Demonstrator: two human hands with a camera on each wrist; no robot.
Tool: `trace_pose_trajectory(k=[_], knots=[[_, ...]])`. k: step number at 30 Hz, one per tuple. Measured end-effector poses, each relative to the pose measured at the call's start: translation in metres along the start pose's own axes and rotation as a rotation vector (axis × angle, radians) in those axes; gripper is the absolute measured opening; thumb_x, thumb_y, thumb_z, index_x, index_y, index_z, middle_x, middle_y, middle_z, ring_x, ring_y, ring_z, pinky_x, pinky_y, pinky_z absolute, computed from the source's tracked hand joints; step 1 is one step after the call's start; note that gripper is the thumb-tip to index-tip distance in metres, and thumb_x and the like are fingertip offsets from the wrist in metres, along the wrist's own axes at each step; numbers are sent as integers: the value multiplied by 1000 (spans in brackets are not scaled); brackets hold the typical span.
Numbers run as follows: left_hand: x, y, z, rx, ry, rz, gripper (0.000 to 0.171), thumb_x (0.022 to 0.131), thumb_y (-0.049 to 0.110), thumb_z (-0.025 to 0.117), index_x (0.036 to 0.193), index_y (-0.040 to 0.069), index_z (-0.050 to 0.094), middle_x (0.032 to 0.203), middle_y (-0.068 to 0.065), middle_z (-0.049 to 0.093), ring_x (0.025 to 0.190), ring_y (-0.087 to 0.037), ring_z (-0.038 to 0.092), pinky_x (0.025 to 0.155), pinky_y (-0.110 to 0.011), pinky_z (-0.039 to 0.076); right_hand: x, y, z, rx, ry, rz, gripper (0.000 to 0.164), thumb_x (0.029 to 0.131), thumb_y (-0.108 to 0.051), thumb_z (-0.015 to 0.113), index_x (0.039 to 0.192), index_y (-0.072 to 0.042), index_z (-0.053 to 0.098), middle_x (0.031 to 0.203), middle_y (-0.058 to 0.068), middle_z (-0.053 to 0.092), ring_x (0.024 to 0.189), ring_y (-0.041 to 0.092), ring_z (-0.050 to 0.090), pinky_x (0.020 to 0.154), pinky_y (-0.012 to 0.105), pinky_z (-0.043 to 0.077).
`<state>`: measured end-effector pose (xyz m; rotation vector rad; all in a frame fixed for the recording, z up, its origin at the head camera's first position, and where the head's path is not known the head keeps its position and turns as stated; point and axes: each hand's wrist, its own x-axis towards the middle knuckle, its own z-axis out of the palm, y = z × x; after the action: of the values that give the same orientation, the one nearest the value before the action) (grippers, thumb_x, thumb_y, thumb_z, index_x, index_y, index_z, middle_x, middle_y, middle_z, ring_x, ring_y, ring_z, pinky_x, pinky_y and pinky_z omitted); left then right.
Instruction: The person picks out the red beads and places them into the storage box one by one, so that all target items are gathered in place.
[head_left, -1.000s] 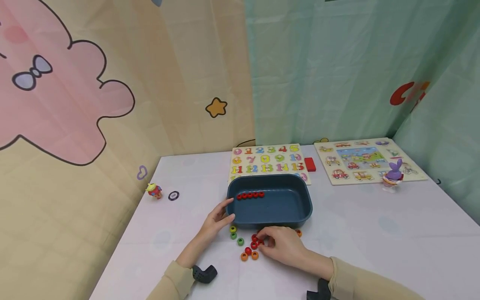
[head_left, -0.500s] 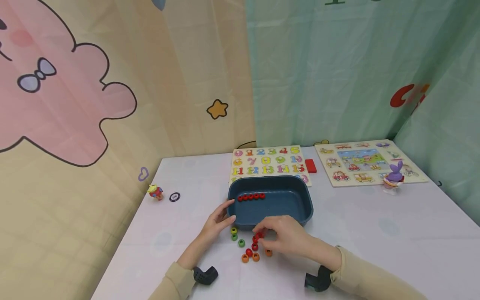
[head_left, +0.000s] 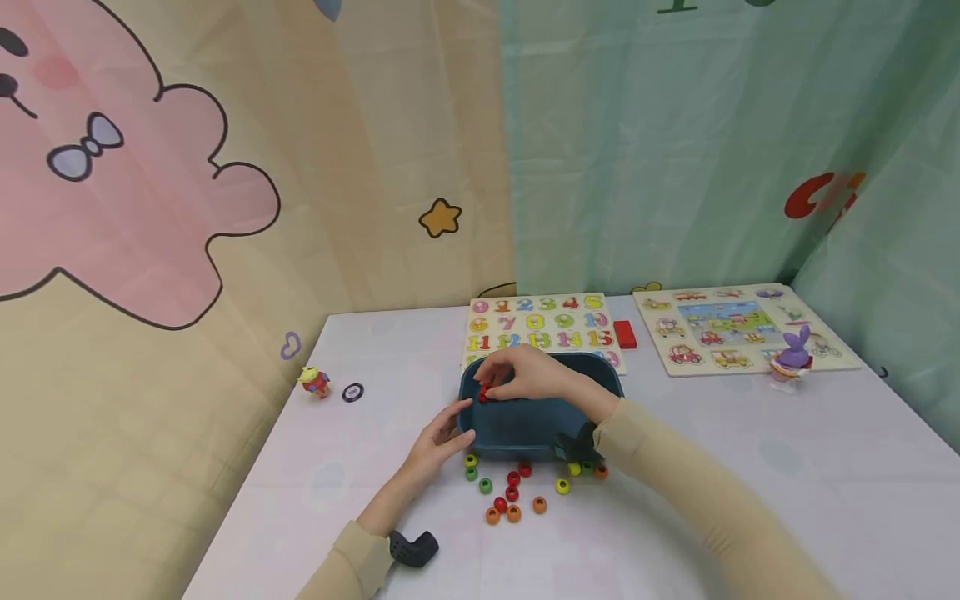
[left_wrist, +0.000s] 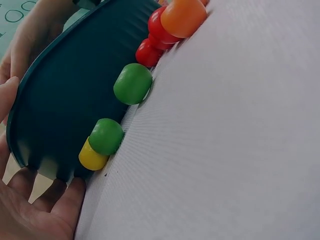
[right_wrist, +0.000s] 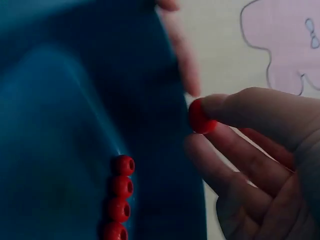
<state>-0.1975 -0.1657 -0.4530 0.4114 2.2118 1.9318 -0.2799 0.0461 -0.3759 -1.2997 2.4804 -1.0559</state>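
The back of the room is hung with tan cloth [head_left: 390, 125] and green cloth [head_left: 652, 150], by which the far edge of a white-covered desk [head_left: 712, 483] is bordered. A vehicle puzzle board [head_left: 738, 325] is laid at the desk's far right corner. A dark blue tray [head_left: 517, 452] is set before the number board [head_left: 562, 322], its long axis running left to right, roughly parallel to the desk's far edge. Of the hands, the left hand [head_left: 435, 446] is rested with spread fingers against the tray's left end; the right hand [head_left: 528, 375] is held over its left half. Loose beads [head_left: 512, 493] are scattered along the tray's near edge. Inside, a row of red beads [right_wrist: 119, 210] is lined up, holes turned across the row. Beside the tray wall, one red bead [right_wrist: 201, 117] is pinched between the right thumb and a finger; its hole's direction cannot be told.
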Motion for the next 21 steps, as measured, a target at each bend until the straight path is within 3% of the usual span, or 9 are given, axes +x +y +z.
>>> trace_pose_trajectory(k=[6, 13, 18, 21], knots=[[4, -12, -3, -6, 12, 19, 51, 86, 19, 60, 133, 17, 41, 144, -10, 23, 129, -26, 26, 104, -39, 23, 28, 28, 16, 41, -133, 104, 21, 76, -13, 70, 96, -11, 65, 85, -6, 64, 76, 6, 58, 69, 21, 49], [-2, 6, 2, 31, 1, 9, 53, 88, 18, 57, 136, 9, 36, 144, -16, 19, 129, -31, 24, 102, -40, 25, 35, 48, 28, 46, -152, 188, 19, 74, -11, 72, 92, -13, 66, 83, -5, 64, 74, 6, 58, 68, 21, 49], [-1, 5, 1, 16, -15, 22, 54, 88, 15, 56, 136, 6, 34, 144, -17, 19, 129, -33, 24, 102, -41, 27, 36, 54, 33, 79, -161, 182, 19, 76, -7, 70, 94, -11, 65, 84, -5, 65, 76, 6, 60, 70, 22, 50], [2, -4, -2, -2, -21, 27, 54, 88, 14, 56, 136, 6, 34, 144, -15, 21, 129, -31, 24, 103, -39, 25, 37, 56, 36, 98, -164, 181, 19, 77, -6, 68, 95, -10, 65, 85, -4, 65, 77, 6, 60, 70, 22, 50]])
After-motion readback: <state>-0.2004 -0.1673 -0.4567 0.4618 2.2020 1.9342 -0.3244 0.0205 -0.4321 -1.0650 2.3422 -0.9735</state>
